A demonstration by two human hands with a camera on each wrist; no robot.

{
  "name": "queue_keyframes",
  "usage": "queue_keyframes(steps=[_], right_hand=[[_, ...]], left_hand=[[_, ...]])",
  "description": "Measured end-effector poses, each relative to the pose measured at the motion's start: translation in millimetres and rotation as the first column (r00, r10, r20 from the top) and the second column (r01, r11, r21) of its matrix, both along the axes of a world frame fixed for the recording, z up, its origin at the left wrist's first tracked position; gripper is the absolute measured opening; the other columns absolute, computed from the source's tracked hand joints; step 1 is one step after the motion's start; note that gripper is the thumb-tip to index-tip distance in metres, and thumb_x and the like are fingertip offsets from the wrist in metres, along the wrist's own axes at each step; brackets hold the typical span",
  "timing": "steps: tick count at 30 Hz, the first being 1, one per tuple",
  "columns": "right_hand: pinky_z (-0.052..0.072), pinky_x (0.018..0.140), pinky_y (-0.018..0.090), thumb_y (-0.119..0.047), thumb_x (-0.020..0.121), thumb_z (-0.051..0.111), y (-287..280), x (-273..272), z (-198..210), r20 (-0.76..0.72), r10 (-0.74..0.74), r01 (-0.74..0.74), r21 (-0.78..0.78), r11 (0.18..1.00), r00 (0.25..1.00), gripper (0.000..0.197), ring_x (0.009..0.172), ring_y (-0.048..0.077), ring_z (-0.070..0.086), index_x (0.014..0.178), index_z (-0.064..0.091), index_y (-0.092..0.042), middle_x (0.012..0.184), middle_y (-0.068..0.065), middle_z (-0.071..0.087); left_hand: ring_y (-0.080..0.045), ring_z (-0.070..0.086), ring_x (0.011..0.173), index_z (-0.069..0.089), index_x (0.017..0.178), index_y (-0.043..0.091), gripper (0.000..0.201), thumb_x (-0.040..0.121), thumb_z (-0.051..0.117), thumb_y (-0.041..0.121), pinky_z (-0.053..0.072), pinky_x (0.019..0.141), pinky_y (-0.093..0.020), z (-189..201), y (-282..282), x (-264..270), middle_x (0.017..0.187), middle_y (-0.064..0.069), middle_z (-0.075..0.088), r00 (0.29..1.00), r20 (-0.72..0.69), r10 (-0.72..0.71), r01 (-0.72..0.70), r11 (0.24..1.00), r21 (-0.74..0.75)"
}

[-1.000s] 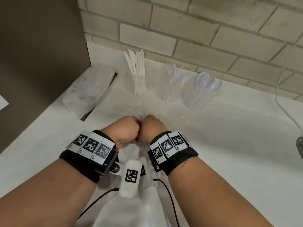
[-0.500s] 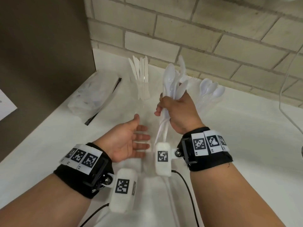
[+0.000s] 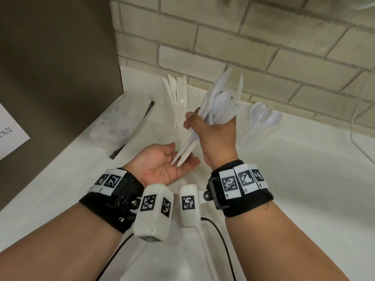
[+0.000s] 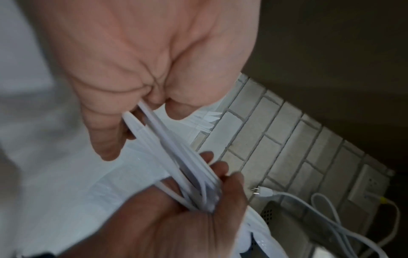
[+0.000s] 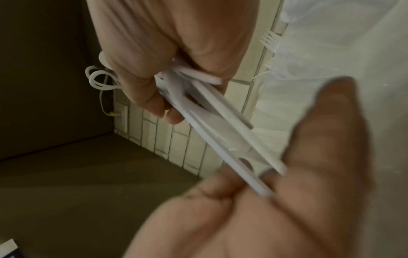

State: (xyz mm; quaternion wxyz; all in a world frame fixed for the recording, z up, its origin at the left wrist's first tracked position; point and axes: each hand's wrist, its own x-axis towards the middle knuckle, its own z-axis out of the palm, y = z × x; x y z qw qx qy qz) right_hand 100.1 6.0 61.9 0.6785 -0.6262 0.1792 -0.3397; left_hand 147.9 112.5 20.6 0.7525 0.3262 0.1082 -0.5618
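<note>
My right hand (image 3: 211, 134) grips a bundle of white plastic cutlery (image 3: 218, 102), spoons and knives mixed, held upright above the white counter (image 3: 294, 179). The handle ends point down and touch the palm of my left hand (image 3: 162, 167), which lies palm up with relaxed fingers just below and to the left. In the right wrist view, the right hand's fingers (image 5: 143, 90) wrap the bundle (image 5: 212, 115) and its tips rest on the left palm (image 5: 264, 209). In the left wrist view, the handles (image 4: 172, 150) run from the left hand (image 4: 143, 61) to the right hand (image 4: 176, 223).
At the brick wall stand a clear cup of plastic knives (image 3: 177, 96) and a cup of spoons (image 3: 261, 120); another cup is mostly hidden behind the bundle. A clear plastic bag (image 3: 119, 124) lies at the left by the brown wall. A white cable (image 3: 355, 122) hangs at the right.
Both fists were together low over the counter. The right hand has since lifted the cutlery bundle, the left hand has opened palm up, and the handle ends now touch that palm.
</note>
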Motion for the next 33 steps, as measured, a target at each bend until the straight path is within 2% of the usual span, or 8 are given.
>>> queue_keyframes(steps=[5,11,14,20,23,28,30,33], right_hand=[[0.060,0.076,0.041,-0.005,0.072,0.077,7,-3,-12,-0.141,0.072,-0.072,0.007,0.997,0.987,0.021,0.078,0.026,0.072,0.090,0.068,0.001,0.082,0.015,0.073],[0.059,0.080,0.044,0.001,0.072,0.077,5,-3,-13,-0.131,0.141,-0.143,-0.006,0.990,0.981,0.027,0.073,0.019,0.070,0.067,0.070,-0.025,0.072,0.001,0.070],[0.059,0.079,0.045,0.000,0.070,0.078,4,-2,-14,-0.121,0.142,-0.144,-0.006,0.990,0.982,0.025,0.072,0.019,0.069,0.068,0.070,-0.024,0.071,0.002,0.069],[0.058,0.076,0.040,-0.002,0.077,0.076,4,-2,-14,-0.131,0.177,-0.169,0.071,0.983,0.975,0.016,0.072,0.021,0.067,0.080,0.067,-0.015,0.071,0.002,0.068],[0.050,0.057,0.031,0.001,0.080,0.069,-1,-8,-11,-0.147,0.284,-0.276,0.070,0.958,0.947,0.019,0.052,0.019,0.059,0.067,0.067,-0.012,0.056,0.001,0.062],[0.045,0.042,0.022,0.019,0.073,0.050,11,-19,-17,-0.437,0.585,-0.663,-0.034,0.748,0.683,0.039,0.035,0.014,0.047,0.061,0.063,-0.015,0.045,0.004,0.055],[0.050,0.052,0.029,0.021,0.075,0.052,13,-20,-18,-0.383,0.651,-0.692,0.039,0.720,0.655,0.029,0.037,0.012,0.051,0.076,0.061,-0.006,0.049,-0.001,0.061],[0.052,0.065,0.032,0.010,0.070,0.068,7,-18,-21,-0.435,0.606,-0.686,-0.037,0.727,0.666,0.022,0.057,0.010,0.060,0.074,0.062,-0.011,0.062,-0.003,0.062]], left_hand=[[-0.026,0.065,0.101,0.054,0.127,0.000,0.041,0.102,0.030,0.022,0.056,0.085,-0.041,13,-7,-5,0.122,-0.017,0.064,0.993,0.101,0.058,-0.044,0.989,-0.141],[-0.026,0.068,0.103,0.056,0.128,0.009,0.042,0.103,0.025,0.026,0.056,0.086,-0.041,12,-7,-2,0.121,-0.017,0.066,0.989,0.073,0.132,-0.121,0.982,-0.143],[-0.026,0.058,0.119,0.051,0.133,0.006,0.053,0.103,0.023,0.039,0.045,0.100,-0.041,12,-7,0,0.128,-0.017,0.061,0.989,0.107,0.103,-0.089,0.988,-0.130],[-0.024,0.059,0.110,0.053,0.133,0.014,0.061,0.096,0.029,0.057,0.042,0.095,-0.041,13,-3,4,0.125,-0.008,0.062,0.979,0.200,0.050,-0.021,0.990,-0.142],[-0.018,0.050,0.082,0.060,0.118,0.014,0.056,0.084,0.052,0.058,0.037,0.077,-0.034,17,6,5,0.104,-0.010,0.051,0.860,0.509,0.006,0.035,0.997,-0.071],[-0.035,0.068,0.071,0.063,0.110,0.001,0.047,0.070,0.075,0.024,0.054,0.046,-0.032,36,9,-2,0.109,-0.018,0.069,0.609,0.780,-0.145,0.113,0.989,0.095],[-0.041,0.069,0.086,0.068,0.104,0.003,0.049,0.065,0.076,0.033,0.056,0.050,-0.036,37,7,-1,0.105,-0.015,0.072,0.553,0.820,-0.148,0.050,0.988,0.145],[-0.022,0.069,0.100,0.073,0.095,0.010,0.029,0.076,0.069,0.032,0.054,0.081,-0.034,36,4,1,0.100,-0.007,0.075,0.549,0.835,-0.037,-0.085,0.991,0.099]])
